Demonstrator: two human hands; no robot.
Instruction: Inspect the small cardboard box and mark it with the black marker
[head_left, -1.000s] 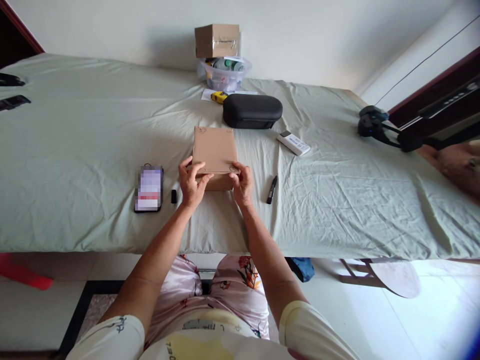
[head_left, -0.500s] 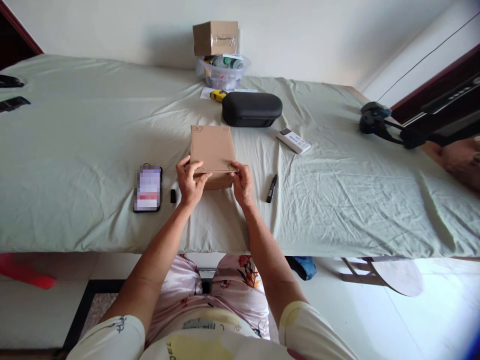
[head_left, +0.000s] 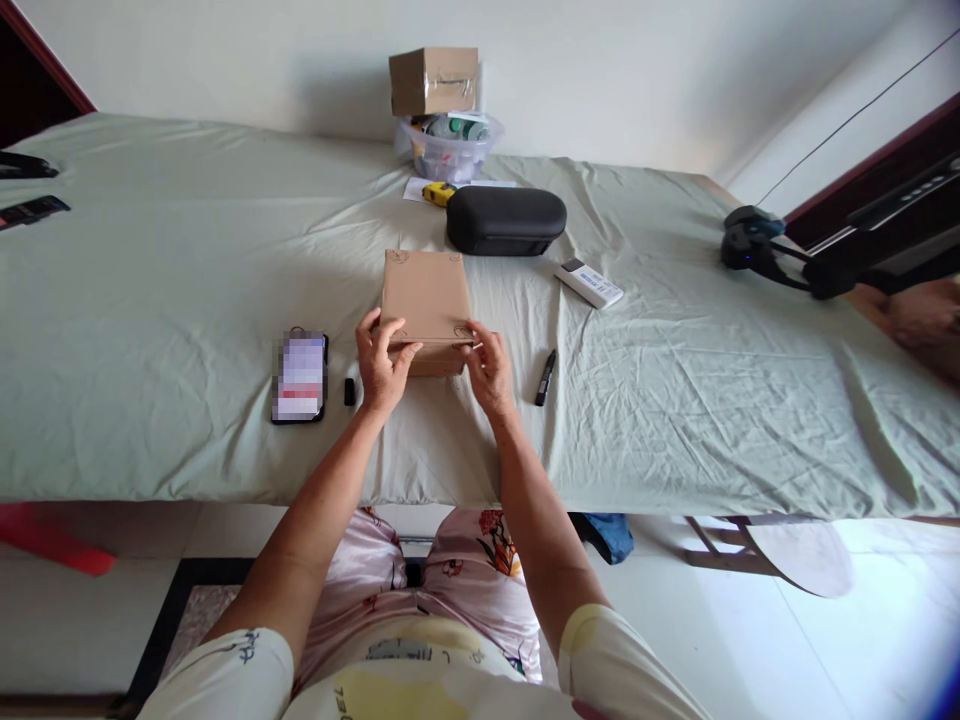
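A flat brown cardboard box [head_left: 425, 295] lies on the pale green sheet [head_left: 150, 300] in front of me. My left hand [head_left: 381, 365] grips its near left corner, thumb on top and fingers curled under the edge. My right hand [head_left: 489, 368] is at the near right corner, fingers bent and pinching at the lid's edge. The box's near side looks slightly lifted at the lid.
A phone [head_left: 300, 377] and a small black cap [head_left: 349, 391] lie left of the box, a black marker [head_left: 544, 377] to its right. Behind are a black case [head_left: 505, 219], a white remote [head_left: 589, 283], a tub of items [head_left: 448, 145] under a carton [head_left: 433, 80]. Another person's arm [head_left: 919, 320] shows at far right.
My right hand has slid a little off the box's corner toward me and to the right. My left hand keeps its grip. The box has hardly moved.
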